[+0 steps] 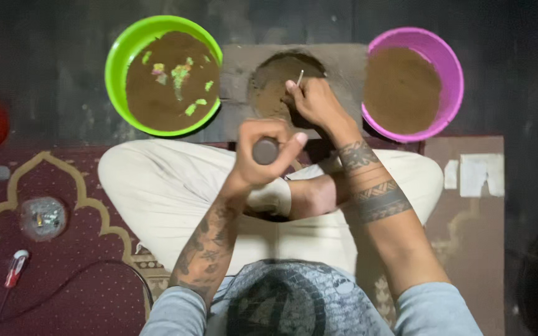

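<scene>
Between a green bowl and a pink bowl, both filled with brown powder, the right hand pinches a thin stick over a brown mound on a grey board. Nearer the body, above the crossed legs in pale trousers, the left hand is closed around a dark cylinder, its round end facing the head camera.
</scene>
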